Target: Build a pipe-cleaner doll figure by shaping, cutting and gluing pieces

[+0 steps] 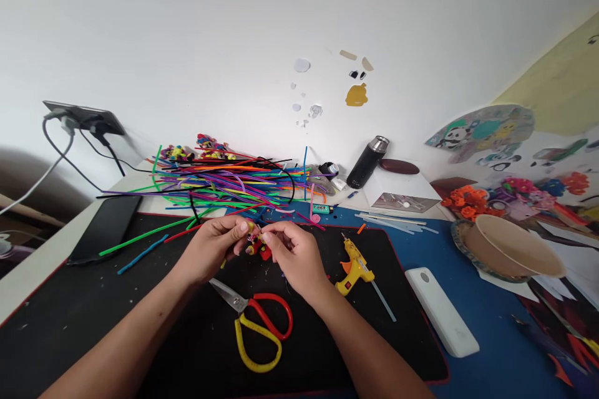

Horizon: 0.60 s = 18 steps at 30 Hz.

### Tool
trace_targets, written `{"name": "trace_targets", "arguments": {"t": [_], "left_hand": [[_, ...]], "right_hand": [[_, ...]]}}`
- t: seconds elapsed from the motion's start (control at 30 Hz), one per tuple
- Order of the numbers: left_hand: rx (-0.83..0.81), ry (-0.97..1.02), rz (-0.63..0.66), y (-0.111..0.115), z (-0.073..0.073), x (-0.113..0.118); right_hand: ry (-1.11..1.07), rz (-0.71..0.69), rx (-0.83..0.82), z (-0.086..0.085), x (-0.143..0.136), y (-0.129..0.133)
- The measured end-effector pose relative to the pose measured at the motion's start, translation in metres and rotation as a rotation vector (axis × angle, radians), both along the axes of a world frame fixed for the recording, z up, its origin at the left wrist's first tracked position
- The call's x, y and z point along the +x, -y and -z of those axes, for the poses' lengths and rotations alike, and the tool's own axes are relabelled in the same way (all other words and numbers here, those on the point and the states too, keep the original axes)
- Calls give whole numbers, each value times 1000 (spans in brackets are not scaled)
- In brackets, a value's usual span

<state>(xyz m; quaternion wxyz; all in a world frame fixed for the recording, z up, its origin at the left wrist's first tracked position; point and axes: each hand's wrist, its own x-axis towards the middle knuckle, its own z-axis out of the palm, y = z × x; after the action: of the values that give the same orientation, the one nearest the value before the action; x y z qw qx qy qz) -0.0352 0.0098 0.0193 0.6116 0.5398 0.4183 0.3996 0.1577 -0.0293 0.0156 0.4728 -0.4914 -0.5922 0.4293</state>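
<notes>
My left hand [218, 243] and my right hand [292, 252] meet above the black mat, fingers pinched. Between them is a small pipe-cleaner figure [255, 246] in red, yellow and purple, partly hidden by my fingers. Both hands grip it, the left at its upper left, the right at its right side. Just below lies a pair of scissors [239, 307] with one red and one yellow handle, blades pointing up left. To the right of my right hand rests a yellow glue gun [356, 268] with a clear glue stick out of its back.
A heap of coloured pipe cleaners [224, 184] spreads along the wall. Behind it sit finished-looking bundles [213, 144]. A phone [105, 227] lies left. Right are a black flask [368, 162], glue sticks [397, 222], a white power bank [442, 312] and a bowl [515, 246].
</notes>
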Motion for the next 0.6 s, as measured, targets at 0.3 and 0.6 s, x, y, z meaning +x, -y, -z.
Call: {"name": "trace_targets", "arguments": {"t": [0.3, 0.6], "left_hand": [[-34, -120, 115, 12, 0, 12], [65, -270, 187, 14, -2, 13]], "right_hand": [[10, 77, 112, 15, -3, 13], [41, 47, 66, 21, 5, 17]]}}
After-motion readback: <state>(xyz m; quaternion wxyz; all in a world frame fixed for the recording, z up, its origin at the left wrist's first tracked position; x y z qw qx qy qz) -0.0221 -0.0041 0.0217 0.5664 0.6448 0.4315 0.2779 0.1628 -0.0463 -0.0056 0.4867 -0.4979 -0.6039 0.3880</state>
